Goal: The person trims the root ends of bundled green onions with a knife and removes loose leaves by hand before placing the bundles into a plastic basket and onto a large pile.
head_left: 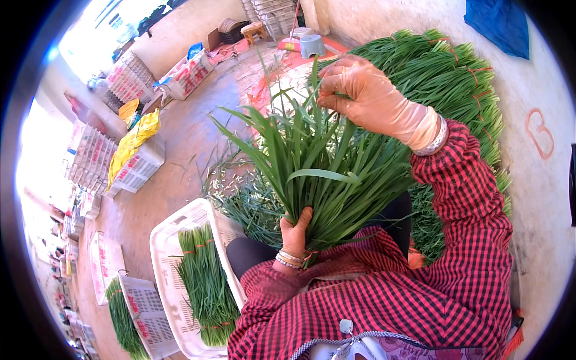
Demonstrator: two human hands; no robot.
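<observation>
My left hand is wrapped round the lower part of a loose bunch of garlic chives, whose long green leaves fan upward and outward. A pale, broad leaf arches across the front of the bunch. Above the leaf tips is my right hand, in a thin translucent glove. Its fingers are pinched together beside a thin upright leaf; what they hold, if anything, cannot be made out. A stack of tied chive bundles with red bands lies along the wall beyond my right arm. Loose chives and trimmings cover the floor beyond my knees.
At my left a white plastic crate holds banded chive bundles. Another white crate stands farther left. Stacked crates, a yellow sack and a grey stool stand farther off. A wall runs along my right.
</observation>
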